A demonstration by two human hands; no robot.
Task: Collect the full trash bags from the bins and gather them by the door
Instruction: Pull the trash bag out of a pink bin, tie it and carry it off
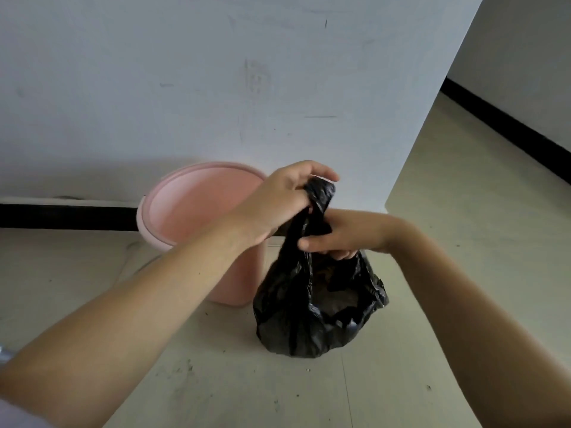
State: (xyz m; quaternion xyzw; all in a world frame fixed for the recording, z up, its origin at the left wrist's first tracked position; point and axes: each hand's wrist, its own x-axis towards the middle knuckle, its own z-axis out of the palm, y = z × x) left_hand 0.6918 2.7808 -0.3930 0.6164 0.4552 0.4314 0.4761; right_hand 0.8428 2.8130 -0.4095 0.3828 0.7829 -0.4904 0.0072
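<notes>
A black trash bag (312, 307) sits on the floor just right of a pink bin (197, 208) that stands against the white wall with no liner in it. My left hand (278, 205) pinches the bunched top of the bag and holds it upward. My right hand (343, 233) grips the bag's neck lower down, from the right side. The bag's mouth gapes partly open below my right hand, and its contents are too dark to make out.
A white wall (216, 88) with a black skirting strip (61, 216) runs behind the bin. The wall ends at a corner (432, 112), and pale floor (482, 186) continues past it to the right. Small dirt specks lie on the floor (188, 369) in front.
</notes>
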